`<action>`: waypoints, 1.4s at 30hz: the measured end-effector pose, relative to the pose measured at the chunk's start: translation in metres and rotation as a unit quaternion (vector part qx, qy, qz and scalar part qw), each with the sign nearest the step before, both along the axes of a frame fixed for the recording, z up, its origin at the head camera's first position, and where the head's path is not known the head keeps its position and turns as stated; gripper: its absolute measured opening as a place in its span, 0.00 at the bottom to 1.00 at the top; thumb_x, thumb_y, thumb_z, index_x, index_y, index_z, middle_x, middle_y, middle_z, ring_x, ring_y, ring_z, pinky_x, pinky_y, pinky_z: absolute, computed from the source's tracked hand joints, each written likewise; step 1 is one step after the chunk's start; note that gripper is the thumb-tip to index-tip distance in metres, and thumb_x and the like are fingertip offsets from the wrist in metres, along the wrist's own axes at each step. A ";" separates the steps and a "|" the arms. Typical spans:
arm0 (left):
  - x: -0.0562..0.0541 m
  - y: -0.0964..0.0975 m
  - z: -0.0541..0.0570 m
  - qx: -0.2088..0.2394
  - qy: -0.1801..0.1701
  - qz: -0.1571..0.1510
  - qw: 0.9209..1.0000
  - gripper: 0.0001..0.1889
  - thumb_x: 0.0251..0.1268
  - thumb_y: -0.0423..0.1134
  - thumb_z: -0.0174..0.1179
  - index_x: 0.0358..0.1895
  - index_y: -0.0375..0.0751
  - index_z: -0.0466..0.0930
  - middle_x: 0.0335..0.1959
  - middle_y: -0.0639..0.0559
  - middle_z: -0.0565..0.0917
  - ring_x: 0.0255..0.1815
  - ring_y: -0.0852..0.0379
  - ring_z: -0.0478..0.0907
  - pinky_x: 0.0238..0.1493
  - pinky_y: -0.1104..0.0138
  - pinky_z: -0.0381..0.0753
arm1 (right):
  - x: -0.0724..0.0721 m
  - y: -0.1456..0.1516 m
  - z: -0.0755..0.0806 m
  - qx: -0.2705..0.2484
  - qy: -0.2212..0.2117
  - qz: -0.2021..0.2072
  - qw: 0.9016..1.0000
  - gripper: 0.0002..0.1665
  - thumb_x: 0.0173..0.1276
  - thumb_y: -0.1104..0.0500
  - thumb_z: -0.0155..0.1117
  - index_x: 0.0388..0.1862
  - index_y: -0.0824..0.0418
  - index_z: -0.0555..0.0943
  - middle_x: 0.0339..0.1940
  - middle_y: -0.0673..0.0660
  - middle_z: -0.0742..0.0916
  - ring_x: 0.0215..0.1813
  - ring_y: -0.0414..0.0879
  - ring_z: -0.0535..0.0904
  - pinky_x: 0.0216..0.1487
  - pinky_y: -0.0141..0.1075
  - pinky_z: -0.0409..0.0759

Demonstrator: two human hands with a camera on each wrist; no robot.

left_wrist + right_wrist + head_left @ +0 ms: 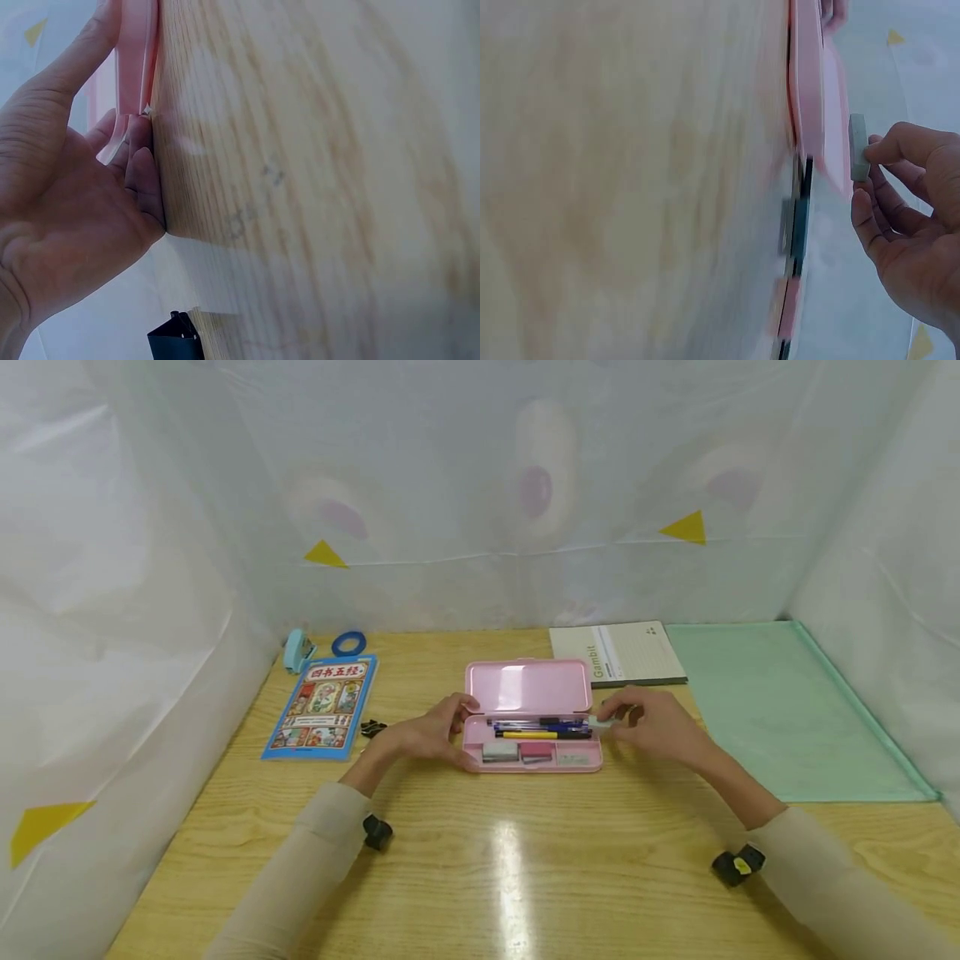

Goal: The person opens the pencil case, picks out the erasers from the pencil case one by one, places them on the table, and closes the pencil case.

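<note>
An open pink pencil case (pixel 532 767) lies mid-table with its lid (pixel 528 687) tipped back. My left hand (pixel 431 732) grips its left end, thumb at the front corner and fingers toward the hinge. In the left wrist view the thumb lies along the case wall (pixel 136 64). Several pens (pixel 543 734) fill the long compartment; in front sit a grey block (pixel 500 752), a red block (pixel 536 750) and a pale piece (pixel 573 760). Between thumb and fingertips, my right hand (pixel 656 722) pinches a pale rectangular block (pixel 859 146) over the case's right end.
A blue-edged book (pixel 322 708) lies at left, with a light-blue stapler (pixel 297 652) and a blue tape roll (pixel 348 644) behind. Black binder clips (pixel 372 727) are beside my left hand. A notebook (pixel 637 652) sits behind the case; a green mat (pixel 795 718) covers the right.
</note>
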State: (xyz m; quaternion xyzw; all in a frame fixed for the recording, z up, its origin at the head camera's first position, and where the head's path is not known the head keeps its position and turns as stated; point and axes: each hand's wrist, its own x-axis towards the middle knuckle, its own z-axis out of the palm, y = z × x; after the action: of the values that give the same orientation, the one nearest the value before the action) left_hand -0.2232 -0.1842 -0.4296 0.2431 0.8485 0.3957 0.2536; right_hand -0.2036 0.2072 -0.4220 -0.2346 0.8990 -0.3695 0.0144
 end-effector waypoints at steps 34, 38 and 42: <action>-0.002 -0.001 -0.002 -0.006 0.001 0.002 1.000 0.48 0.55 0.41 0.80 0.73 0.40 0.56 0.57 0.43 0.66 0.57 0.50 0.63 0.61 0.59 0.68 | -0.012 0.028 0.001 -0.009 -0.065 0.016 0.998 0.13 0.73 0.60 0.71 0.53 0.60 0.87 0.48 0.55 0.89 0.48 0.46 0.83 0.49 0.34 0.81; -0.002 -0.001 -0.002 -0.010 0.005 0.002 1.000 0.48 0.54 0.42 0.81 0.73 0.41 0.56 0.58 0.43 0.66 0.57 0.49 0.63 0.62 0.58 0.68 | -0.006 0.016 0.000 -0.023 -0.069 0.042 0.996 0.14 0.71 0.62 0.71 0.55 0.61 0.87 0.49 0.55 0.89 0.47 0.43 0.83 0.48 0.34 0.82; -0.002 0.000 -0.002 -0.011 0.006 0.003 1.000 0.48 0.55 0.42 0.81 0.73 0.41 0.56 0.58 0.43 0.66 0.57 0.49 0.63 0.62 0.58 0.68 | -0.001 0.003 -0.001 -0.022 -0.057 0.074 0.995 0.15 0.69 0.64 0.73 0.54 0.61 0.87 0.48 0.55 0.90 0.47 0.44 0.84 0.46 0.34 0.82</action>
State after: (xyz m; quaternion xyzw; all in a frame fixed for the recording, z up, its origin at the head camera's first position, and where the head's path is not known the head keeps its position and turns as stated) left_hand -0.2253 -0.1844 -0.4314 0.2402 0.8551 0.3857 0.2497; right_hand -0.2047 0.2100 -0.4226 -0.2794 0.8684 -0.4001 0.0880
